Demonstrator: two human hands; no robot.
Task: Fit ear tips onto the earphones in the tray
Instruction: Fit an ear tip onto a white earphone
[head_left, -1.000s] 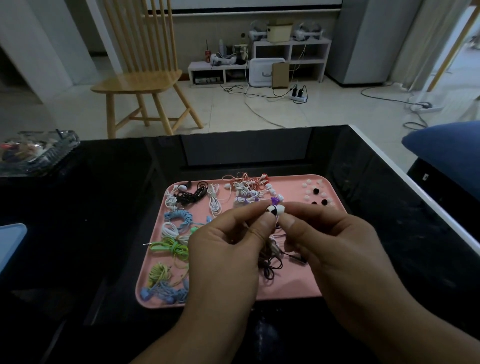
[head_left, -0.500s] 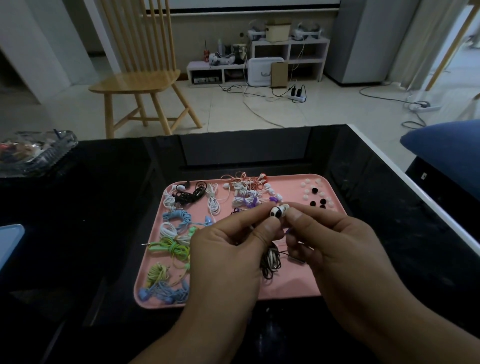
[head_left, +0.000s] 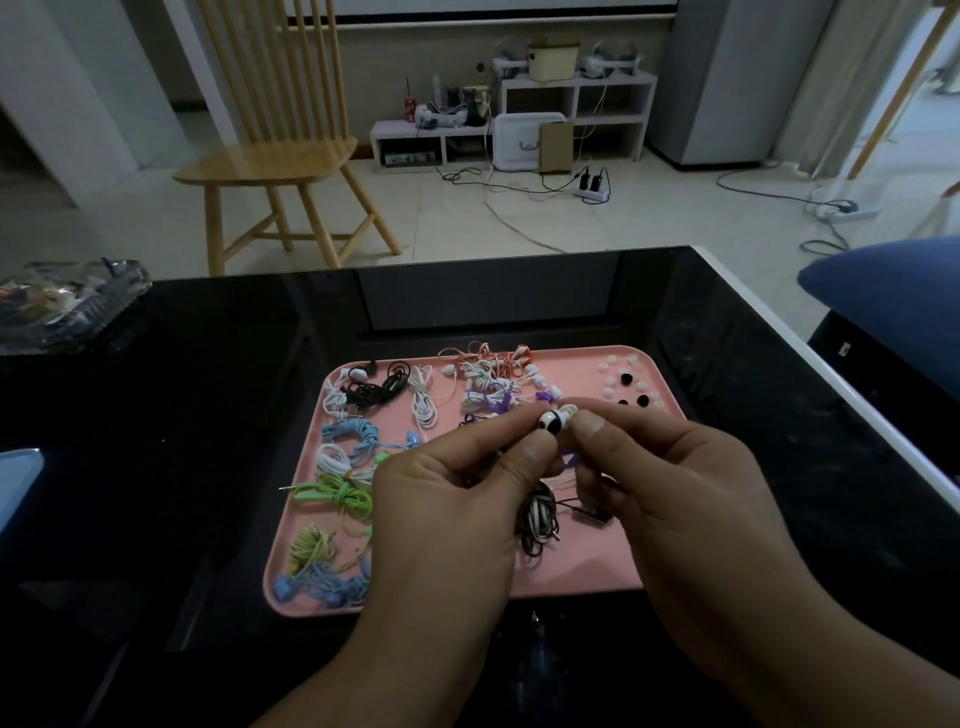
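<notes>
Pink plastic formed the tray (head_left: 597, 571), which sat on a glossy black desk (head_left: 234, 415) with coiled earphones spread across it in white, black, blue, green, purple and orange. Both hands met above the tray's middle. The left hand (head_left: 457, 499) pinched a black-and-white earbud (head_left: 550, 422) between thumb and forefinger, and the right hand (head_left: 670, 483) pinched a pale ear tip (head_left: 569, 411) against the bud's end; whether the tip was fully seated could not be told, since the fingertips covered the joint. The bud's cable dropped behind the hands to a dark striped coil (head_left: 537, 519) lying on the tray, partly hidden by the right palm. Loose ear tips (head_left: 626, 387), white and black, lay in the tray's far right corner, too small to count surely. Dim light blurred the blue earphones (head_left: 322, 584) at the near left corner.
</notes>
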